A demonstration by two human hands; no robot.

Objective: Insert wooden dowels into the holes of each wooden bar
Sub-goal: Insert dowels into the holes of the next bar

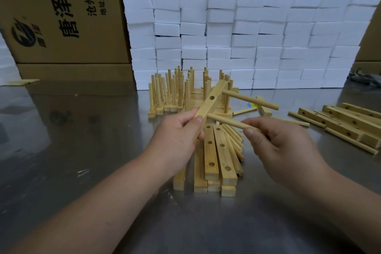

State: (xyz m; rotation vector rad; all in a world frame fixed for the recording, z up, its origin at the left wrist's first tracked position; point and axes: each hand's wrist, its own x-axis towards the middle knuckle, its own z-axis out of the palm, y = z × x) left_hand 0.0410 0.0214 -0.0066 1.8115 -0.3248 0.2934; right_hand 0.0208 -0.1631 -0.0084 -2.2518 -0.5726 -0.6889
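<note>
Holding a dowel (224, 121) against a bar (219, 90) bearing a second dowel (250, 100).

Single wide-angle camera on my head; faces forward and down over the steel table (82, 150); close above my left hand (177, 136) and right hand (288, 146); white blocks (268, 37) and cartons (61, 16) close the far view.

Steel table (82, 150); white foam blocks (247, 37); cardboard boxes (61, 16) behind

The left hand (177, 130) grips a pale, tilted wooden bar (218, 92). The right hand (284, 146) pinches a round wooden dowel (224, 121) whose tip meets the bar's lower end. A 2nd dowel (250, 100) juts from the upper end, with 1 open hole between.
</note>
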